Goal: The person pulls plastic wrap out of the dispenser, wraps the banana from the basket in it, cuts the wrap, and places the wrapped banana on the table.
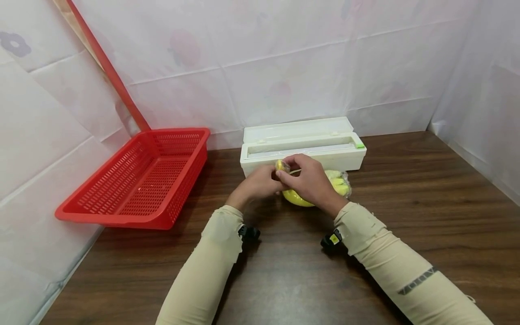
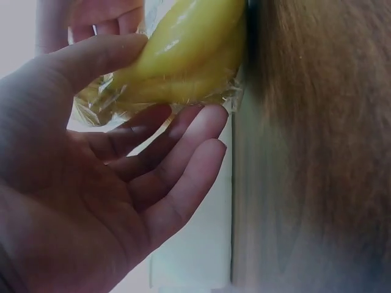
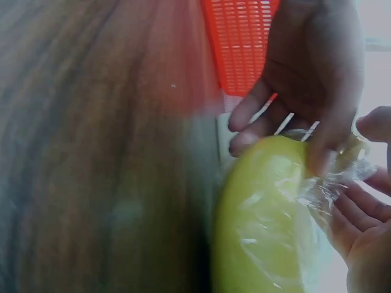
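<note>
A bunch of yellow bananas (image 1: 298, 198) rests on the table in front of the white box, wrapped in clear cling film (image 3: 321, 189). At its stem end, my left hand (image 1: 258, 181) pinches the wrapped fruit, thumb on top and fingers curved beneath. My right hand (image 1: 309, 181) reaches over the bunch and grips the film gathered around the stem. In the right wrist view the film looks crumpled there and smoother along the fruit. Part of the bunch is hidden behind my right hand in the head view.
Behind the bananas stands a white cling film dispenser (image 1: 325, 159), its lid raised and a roll inside. A red perforated basket (image 1: 178, 194) sits on the left of the brown wooden table (image 1: 426, 225). Patterned white sheeting (image 1: 284, 67) lines the back and sides.
</note>
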A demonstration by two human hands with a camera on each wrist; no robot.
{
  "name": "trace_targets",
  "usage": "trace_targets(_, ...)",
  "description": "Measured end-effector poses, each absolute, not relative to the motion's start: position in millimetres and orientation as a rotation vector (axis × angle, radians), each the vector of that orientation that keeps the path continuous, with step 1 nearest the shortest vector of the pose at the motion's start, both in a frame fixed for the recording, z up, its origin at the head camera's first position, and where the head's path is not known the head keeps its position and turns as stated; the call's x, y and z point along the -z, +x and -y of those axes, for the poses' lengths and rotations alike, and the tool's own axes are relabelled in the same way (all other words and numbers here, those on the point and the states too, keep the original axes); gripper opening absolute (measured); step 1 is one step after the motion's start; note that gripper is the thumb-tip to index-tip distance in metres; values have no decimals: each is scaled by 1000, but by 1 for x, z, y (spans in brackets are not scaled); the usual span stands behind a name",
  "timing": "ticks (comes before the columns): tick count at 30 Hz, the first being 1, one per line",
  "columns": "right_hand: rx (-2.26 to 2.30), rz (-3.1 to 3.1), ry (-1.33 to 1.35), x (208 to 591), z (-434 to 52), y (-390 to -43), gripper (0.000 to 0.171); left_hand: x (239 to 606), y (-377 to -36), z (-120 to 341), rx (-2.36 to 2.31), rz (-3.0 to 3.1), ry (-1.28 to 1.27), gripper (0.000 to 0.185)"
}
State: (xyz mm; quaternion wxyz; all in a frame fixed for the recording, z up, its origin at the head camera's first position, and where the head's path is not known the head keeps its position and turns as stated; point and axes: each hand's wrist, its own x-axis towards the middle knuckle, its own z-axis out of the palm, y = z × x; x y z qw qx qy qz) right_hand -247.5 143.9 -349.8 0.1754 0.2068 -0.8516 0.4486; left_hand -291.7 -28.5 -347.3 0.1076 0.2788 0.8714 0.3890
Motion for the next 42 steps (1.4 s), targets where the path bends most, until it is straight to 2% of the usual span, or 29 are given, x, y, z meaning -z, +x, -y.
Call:
trace_targets(11,-1206,2450,404,335,-170,-242,30,352,-294,23,-1164,-2577,776,19)
trace_targets(29,-986,2527,315,347,-231,-226,23,344,-295,29,-1012,-2579,802,32)
trace_targets(34,-939,2578,342,347,-241,-224,24,342,-295,31,-1025,-2536,801,40)
trace_targets(39,-888,2730,483,344,-254,-223,36,337,-295,32,-1055,-2506,800,49)
trace_targets(42,-874,2824,585,341,-259,-224,47,336,-295,30,-1042,-2518,825,69)
